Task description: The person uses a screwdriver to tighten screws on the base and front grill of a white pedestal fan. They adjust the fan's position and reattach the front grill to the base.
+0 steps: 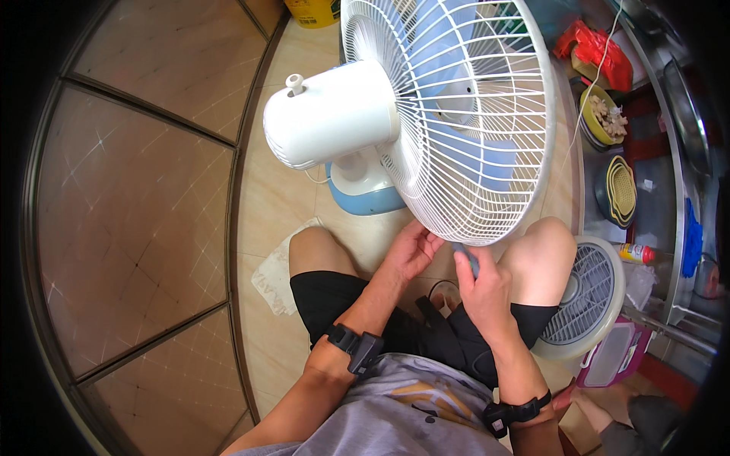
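Observation:
A white electric fan (334, 114) with pale blue blades stands in front of me on a blue and white base (367, 194). Its wire grille (487, 205) is tilted to the right above my knees. My left hand (414, 249) has its fingers curled at the lower rim of the grille. Just right of it, my right hand (484, 287) grips a grey-blue screwdriver-like tool (467, 261), pointing up at the bottom of the rim. The tool's tip is hidden, so I cannot tell what it touches.
A round louvred cover (589, 292) is beside my right knee, near a purple container (613, 353). Metal shelving on the right bears a yellow bowl (589, 121), nested baskets (622, 190) and a red bag (601, 53). A cloth (272, 277) lies left. Another person (646, 425) is lower right.

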`<state>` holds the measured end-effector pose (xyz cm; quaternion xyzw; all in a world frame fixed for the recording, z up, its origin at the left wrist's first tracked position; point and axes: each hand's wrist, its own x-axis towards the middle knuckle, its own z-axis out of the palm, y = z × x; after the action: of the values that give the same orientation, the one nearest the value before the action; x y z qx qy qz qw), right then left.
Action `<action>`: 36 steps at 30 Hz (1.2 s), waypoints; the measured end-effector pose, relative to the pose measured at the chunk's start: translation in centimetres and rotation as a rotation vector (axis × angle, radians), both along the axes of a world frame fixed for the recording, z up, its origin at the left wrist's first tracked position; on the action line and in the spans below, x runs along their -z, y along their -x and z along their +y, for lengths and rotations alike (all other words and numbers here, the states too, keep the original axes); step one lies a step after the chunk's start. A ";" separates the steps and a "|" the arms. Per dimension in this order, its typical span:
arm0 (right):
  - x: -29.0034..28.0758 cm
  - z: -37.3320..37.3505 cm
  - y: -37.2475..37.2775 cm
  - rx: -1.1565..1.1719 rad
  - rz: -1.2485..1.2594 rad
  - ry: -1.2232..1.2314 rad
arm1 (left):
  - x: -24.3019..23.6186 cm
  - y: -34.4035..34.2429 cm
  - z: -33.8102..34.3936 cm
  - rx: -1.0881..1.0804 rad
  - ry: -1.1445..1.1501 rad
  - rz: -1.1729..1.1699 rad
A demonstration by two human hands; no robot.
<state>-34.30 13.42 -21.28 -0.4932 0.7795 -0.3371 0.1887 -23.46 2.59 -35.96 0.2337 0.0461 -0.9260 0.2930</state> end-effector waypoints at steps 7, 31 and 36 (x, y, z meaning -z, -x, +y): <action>0.0 0.2 0.4 -0.151 0.276 0.106 | -0.8 0.3 0.1 -0.013 0.004 -0.052; -0.7 -0.7 -0.7 -0.113 0.211 0.110 | -1.2 0.5 0.0 -0.011 -0.040 -0.077; -1.1 -0.9 -0.2 0.124 -0.242 -0.051 | -0.7 0.3 -0.1 0.007 0.034 -0.050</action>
<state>-34.13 12.55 -20.13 -0.3949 0.7881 -0.3854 0.2727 -23.76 2.54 -35.22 0.2519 0.0222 -0.9215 0.2947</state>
